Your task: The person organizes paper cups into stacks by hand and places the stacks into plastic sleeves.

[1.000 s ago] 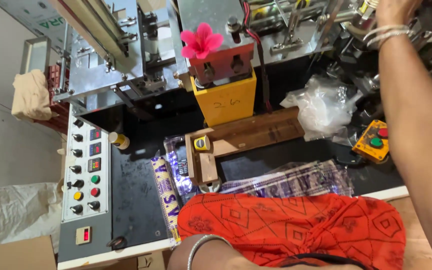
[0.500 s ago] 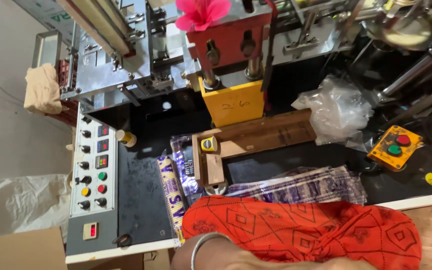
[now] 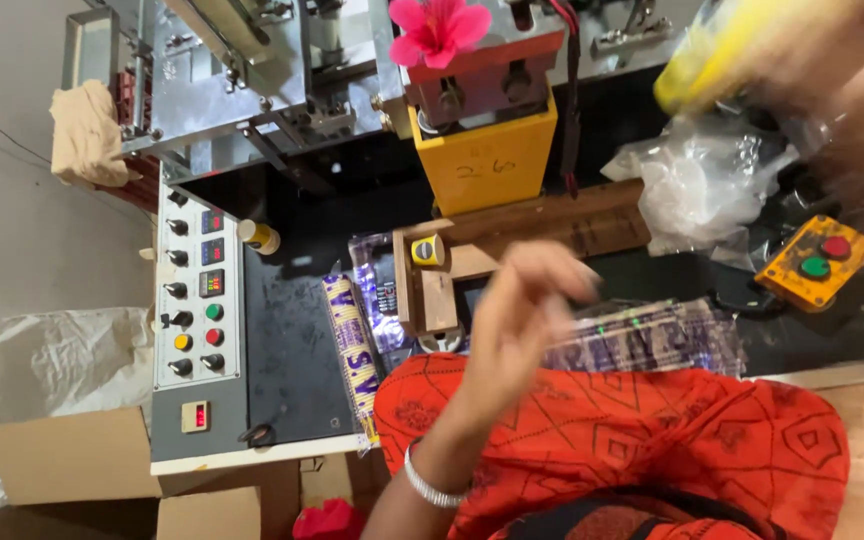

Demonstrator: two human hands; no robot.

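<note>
While your left hand hovers loosely open and empty, the clear printed pouch stack lies just beside it at three o'clock, long axis three-to-nine. Your right hand, well apart at one o'clock, is blurred around a yellow object; I cannot tell its grip.

Single view, worn on the head, looking steeply down onto a packing machine and the black bench top before it. Tilted, so that the control panel sits at left and the wooden jig near centre. Close enough for the orange-clad lap to fill the lower edge and the left hand to blur mid-frame. Right hand cut off at the upper right corner.
</note>
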